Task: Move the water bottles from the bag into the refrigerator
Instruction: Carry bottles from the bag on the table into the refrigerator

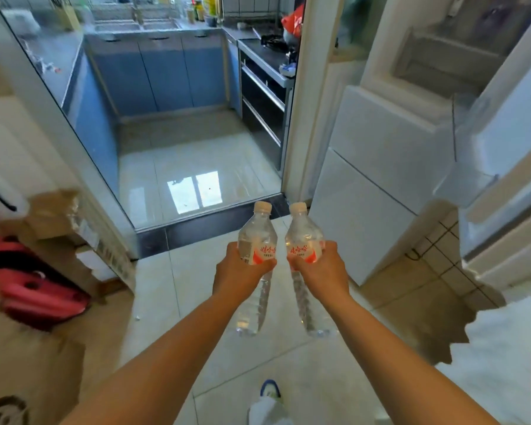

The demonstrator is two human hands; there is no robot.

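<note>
I hold two clear water bottles with white caps and red-and-white labels out in front of me, side by side. My left hand [239,273] grips the left bottle [257,237] around its middle. My right hand [322,268] grips the right bottle [304,236] the same way. Both bottles lean away from me, caps toward the kitchen doorway. The white refrigerator [380,167] stands to the right, its upper door [509,167] swung open toward me with door shelves showing. A brown paper bag [28,369] sits at the lower left.
A glass sliding door [59,96] and dark threshold [203,223] lead to a kitchen with blue cabinets. Cardboard boxes [74,228] and a red item [37,296] are stacked at the left. My shoe [270,389] is on the tiled floor.
</note>
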